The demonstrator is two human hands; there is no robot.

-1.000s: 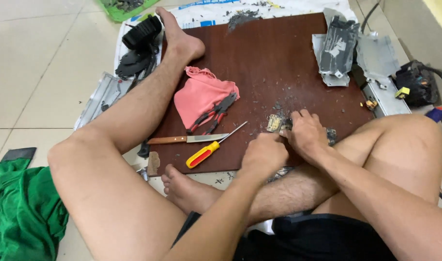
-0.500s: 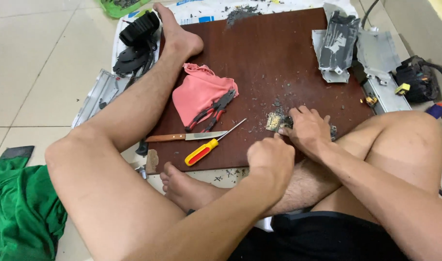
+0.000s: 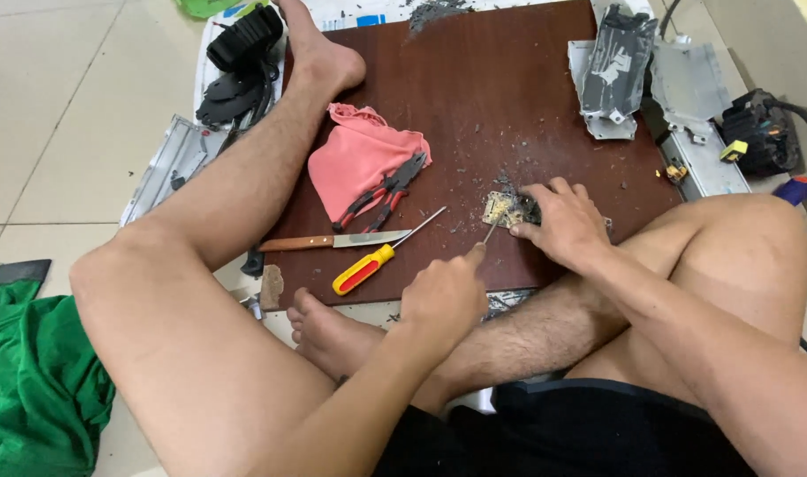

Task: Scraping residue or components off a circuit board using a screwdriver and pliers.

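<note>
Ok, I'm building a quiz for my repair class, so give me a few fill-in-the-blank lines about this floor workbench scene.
1. The right hand pins a small metal part onto the ____ wooden board.
2. The pliers lie on a ____ cloth.
3. The screwdriver lying unused below the knife has a yellow and ____ handle.
4. The left hand holds a thin ____ tool.

Missing words: brown; pink; red; metal
</note>
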